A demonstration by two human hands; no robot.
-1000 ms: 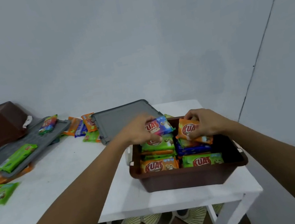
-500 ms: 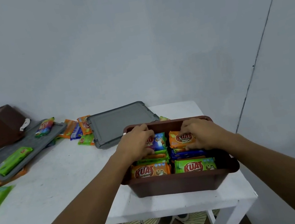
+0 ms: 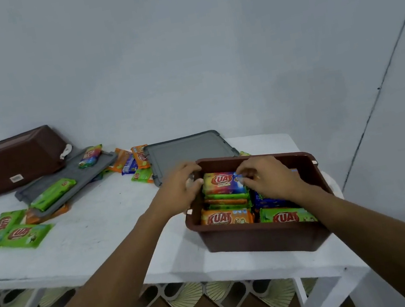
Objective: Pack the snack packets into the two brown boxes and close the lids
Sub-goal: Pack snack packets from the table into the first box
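Note:
An open brown box point(image 3: 262, 237) stands at the table's right front, filled with several rows of Kuat snack packets. A multicolour packet point(image 3: 223, 183) lies on top of the left row. My left hand point(image 3: 182, 190) reaches over the box's left wall and grips that packet's left end. My right hand point(image 3: 271, 181) is inside the box beside the packet's right end, its fingers curled on an orange packet point(image 3: 255, 177) that it mostly hides. A second brown box point(image 3: 13, 159) lies upside down at the far left.
One grey lid point(image 3: 187, 153) lies flat behind the open box. Another grey lid point(image 3: 70, 175) beside the upturned box carries a green packet point(image 3: 52, 193) and a multicolour one point(image 3: 89, 155). Loose packets lie at the left point(image 3: 15, 235) and between the lids point(image 3: 132, 161).
Both hands came down from above the box into it. The multicolour packet now lies on the left row, and the orange packet has sunk under my right hand.

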